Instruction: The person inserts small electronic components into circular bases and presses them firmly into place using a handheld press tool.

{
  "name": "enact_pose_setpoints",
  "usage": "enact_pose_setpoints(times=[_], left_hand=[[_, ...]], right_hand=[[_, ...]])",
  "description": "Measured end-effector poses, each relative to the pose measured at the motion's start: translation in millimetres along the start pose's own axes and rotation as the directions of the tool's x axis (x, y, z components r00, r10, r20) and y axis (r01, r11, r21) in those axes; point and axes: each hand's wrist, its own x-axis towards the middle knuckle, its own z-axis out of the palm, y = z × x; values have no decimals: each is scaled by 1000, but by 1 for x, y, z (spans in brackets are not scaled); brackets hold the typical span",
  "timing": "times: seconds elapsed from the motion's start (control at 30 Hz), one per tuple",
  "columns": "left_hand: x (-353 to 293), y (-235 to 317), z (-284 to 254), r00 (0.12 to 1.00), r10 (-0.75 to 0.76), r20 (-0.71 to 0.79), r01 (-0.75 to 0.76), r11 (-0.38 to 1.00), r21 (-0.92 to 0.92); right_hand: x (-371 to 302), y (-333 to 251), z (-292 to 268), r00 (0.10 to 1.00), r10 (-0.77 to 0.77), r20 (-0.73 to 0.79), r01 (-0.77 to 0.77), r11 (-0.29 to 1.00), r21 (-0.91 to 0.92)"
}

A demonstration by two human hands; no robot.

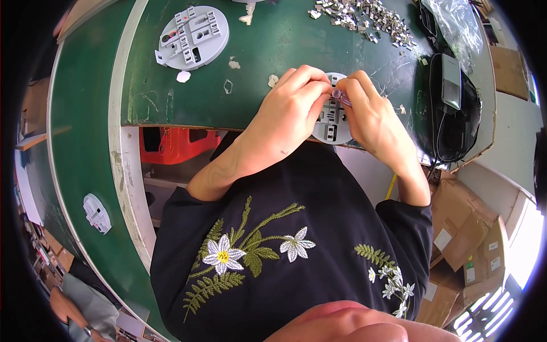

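A round grey plastic base with raised slots and blocks lies at the table's near edge, partly covered by my hands. My right hand is closed around a short tool with a see-through purple handle, which looks like a screwdriver. Its working end is hidden. From the other side, my left hand bends over the base with thumb and fingers pinched beside the tool. Whatever sits in that pinch is too small or too covered to name.
A second grey base lies far left on the green table. Small metal pieces are heaped at the back. To the right is a black case with a grey device. Another base rests on the green strip at left.
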Motion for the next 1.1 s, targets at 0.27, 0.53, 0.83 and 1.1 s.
enact_pose_setpoints(times=[0.27,0.53,0.83,1.1], left_hand=[[-1,-1,-7,998,-10,54,13,999,-49],[-7,-1,-15,995,-42,96,54,991,-124],[-16,-1,-14,993,-63,99,76,987,-138],[-13,-3,-16,992,-70,108,84,988,-127]], right_hand=[[-6,-12,4,997,17,77,2,970,-244],[-5,-8,4,1000,-4,20,6,997,-73],[-2,-7,3,995,22,-95,-7,988,154],[3,-2,5,997,26,-79,-13,987,158]])
